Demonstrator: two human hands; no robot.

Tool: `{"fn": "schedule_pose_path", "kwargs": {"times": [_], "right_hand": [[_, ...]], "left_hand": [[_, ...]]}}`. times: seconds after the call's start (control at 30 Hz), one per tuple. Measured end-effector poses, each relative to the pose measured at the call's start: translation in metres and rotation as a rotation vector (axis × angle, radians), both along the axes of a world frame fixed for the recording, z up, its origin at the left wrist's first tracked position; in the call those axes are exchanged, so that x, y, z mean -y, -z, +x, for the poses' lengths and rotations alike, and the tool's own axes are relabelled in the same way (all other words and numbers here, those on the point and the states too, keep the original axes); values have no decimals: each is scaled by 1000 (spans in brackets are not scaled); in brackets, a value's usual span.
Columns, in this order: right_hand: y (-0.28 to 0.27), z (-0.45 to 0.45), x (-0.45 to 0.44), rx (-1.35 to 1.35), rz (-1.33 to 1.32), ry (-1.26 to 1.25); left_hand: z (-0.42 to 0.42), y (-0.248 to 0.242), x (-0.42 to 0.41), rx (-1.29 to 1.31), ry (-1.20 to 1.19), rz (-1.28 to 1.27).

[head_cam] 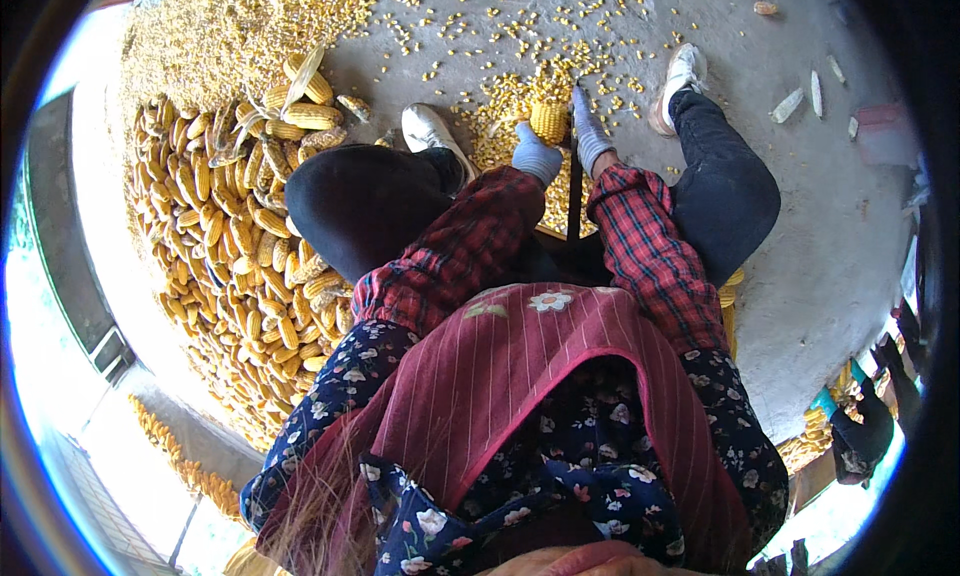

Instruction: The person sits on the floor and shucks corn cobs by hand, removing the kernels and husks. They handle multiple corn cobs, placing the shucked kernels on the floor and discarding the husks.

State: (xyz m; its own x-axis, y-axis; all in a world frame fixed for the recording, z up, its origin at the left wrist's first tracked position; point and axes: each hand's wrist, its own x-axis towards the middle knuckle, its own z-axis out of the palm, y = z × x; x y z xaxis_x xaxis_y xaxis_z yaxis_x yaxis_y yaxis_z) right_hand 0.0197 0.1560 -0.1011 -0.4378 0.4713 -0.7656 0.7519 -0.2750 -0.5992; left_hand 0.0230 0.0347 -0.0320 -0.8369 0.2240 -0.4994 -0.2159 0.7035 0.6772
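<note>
My left hand (536, 157), in a light blue knitted glove, is closed around the lower left side of a yellow corn cob (550, 121). The cob still bears rows of kernels and sits against the left side of a narrow dark bar (574, 193). This bar runs upright in the view between my forearms. My right hand (591, 129), also gloved, lies along the bar's right side with fingers pointing away from me. Whether those fingers grip anything is hidden. Loose corn kernels (495, 110) are heaped under and around both hands.
A large pile of corn cobs (232, 253) lies to my left, with a spread of shelled kernels (247, 35) beyond it. Pale stripped cobs (817, 94) are scattered on the concrete floor (817, 223) at right. Another person's teal-gloved hand (823, 402) is at the lower right, near more cobs.
</note>
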Motion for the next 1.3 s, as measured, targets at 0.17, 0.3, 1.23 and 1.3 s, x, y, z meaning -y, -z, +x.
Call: {"fn": "schedule_pose_path", "kwargs": {"times": [0.17,0.3,1.23,1.3], "right_hand": [[18,-1,1,99,-29,-102],[-56,-6,16,182,226,-321],[-20,-2,-3,-109,-202,263],[-11,0,-7,-106,-220,283]], "left_hand": [[8,30,-4,3,506,-217],[-1,-4,-7,192,411,-112],[-30,-11,2,921,-501,609],[-30,-7,1,917,-473,539]]}}
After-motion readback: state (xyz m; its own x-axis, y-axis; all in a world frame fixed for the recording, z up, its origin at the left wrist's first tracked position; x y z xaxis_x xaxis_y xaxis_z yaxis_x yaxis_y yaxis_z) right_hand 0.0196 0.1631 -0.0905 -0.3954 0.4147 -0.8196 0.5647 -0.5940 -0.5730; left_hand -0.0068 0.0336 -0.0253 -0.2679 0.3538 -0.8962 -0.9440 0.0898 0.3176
